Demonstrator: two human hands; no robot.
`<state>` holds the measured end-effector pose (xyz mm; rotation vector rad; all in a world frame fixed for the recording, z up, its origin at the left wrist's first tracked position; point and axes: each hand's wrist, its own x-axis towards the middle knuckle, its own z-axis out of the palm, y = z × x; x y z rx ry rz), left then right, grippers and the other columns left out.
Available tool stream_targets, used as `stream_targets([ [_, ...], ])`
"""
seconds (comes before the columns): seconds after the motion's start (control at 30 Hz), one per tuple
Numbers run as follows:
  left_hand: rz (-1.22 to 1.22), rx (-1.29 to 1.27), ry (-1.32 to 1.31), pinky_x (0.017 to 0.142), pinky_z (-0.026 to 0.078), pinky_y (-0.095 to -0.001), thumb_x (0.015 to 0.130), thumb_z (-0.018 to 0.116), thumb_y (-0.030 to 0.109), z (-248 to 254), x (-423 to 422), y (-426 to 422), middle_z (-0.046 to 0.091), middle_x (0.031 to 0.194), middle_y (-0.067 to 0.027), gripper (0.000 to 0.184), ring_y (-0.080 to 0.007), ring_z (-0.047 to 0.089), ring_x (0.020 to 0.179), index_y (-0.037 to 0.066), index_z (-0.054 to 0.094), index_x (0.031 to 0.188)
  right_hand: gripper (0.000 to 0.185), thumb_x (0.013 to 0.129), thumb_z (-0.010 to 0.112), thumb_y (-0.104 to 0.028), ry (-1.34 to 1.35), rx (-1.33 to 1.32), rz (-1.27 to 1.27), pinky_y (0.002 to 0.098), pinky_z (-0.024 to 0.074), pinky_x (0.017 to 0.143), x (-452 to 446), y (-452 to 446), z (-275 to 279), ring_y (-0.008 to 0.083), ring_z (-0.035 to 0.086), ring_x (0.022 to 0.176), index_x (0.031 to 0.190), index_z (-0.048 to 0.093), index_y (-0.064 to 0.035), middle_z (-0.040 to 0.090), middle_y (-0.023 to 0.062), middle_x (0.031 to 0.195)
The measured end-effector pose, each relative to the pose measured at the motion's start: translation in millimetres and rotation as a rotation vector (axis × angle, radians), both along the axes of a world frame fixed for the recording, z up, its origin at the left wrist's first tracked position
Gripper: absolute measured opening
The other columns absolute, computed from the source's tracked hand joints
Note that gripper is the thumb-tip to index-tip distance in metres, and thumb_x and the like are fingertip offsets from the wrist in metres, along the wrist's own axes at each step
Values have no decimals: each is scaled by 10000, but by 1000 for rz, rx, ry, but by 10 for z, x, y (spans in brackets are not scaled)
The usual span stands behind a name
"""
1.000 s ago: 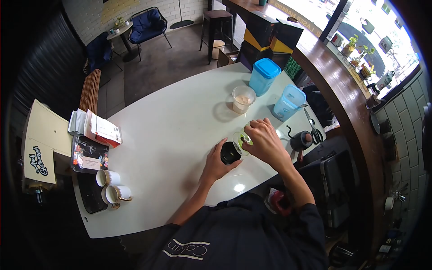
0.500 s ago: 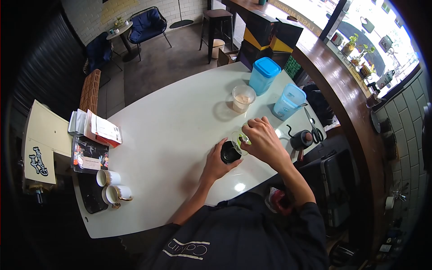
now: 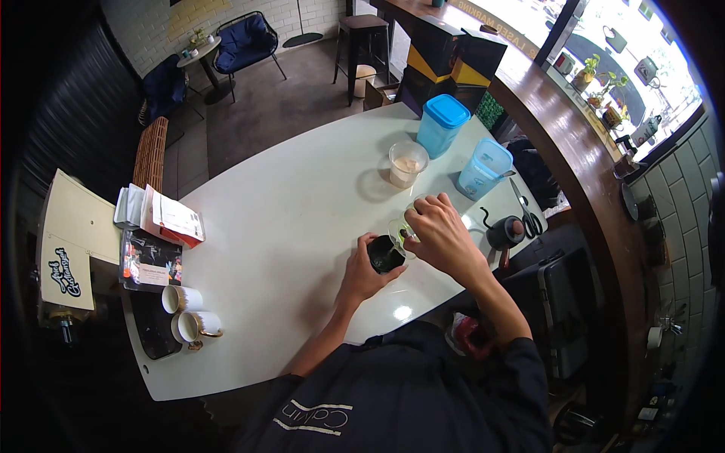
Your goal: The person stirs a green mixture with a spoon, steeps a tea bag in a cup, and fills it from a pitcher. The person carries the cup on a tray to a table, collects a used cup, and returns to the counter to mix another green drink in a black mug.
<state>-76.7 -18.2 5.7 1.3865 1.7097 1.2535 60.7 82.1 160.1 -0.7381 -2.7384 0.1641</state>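
My left hand [image 3: 361, 276] is wrapped round a small black cup [image 3: 383, 260] above the white table, its dark opening facing up. From the right, my right hand [image 3: 441, 235] grips a small clear glass [image 3: 395, 229] with green in it. That glass is tilted, with its lip over the black cup, and a thin greenish stream seems to run into the cup. My right fingers hide much of the glass. Beyond my hands stands a clear tub [image 3: 407, 164] with pale contents.
At the far right stand a lidded blue container [image 3: 439, 128] and an open blue container [image 3: 483, 170]. A gooseneck kettle [image 3: 504, 232] and black scissors [image 3: 529, 215] lie near the right edge. White cups [image 3: 198, 327] and a menu card [image 3: 151, 260] occupy the left end.
The clear glass has tipped a little more over the black cup, and a greenish streak now shows at the cup's mouth. Both hands have barely moved.
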Motion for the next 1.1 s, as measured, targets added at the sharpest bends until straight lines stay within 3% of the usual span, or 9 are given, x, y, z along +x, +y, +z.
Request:
stream_targets([
  [0.17,11,1,3,872,518,-421,657,882,325,-45,-7,1,606,1116,-187,772,-339,635,1018,32,397,1182,260,646,738,-178,-16,16,4,365,406,808,1,-27,29,265,556,829,777,608,5,559,109,790],
  [0.77,13,61,58,922,493,-429,648,883,302,-80,-26,-44,589,1168,-174,780,-333,596,1071,40,485,1265,329,627,795,-210,-28,72,53,355,404,837,10,-45,15,251,555,865,809,605,-11,578,97,833],
  [1.1,-16,23,4,934,499,-413,657,872,263,-72,-43,-49,596,1193,-177,784,-316,603,1099,35,485,1299,198,657,716,-164,-21,148,94,346,429,798,33,-62,85,222,566,839,760,625,-21,585,78,794],
])
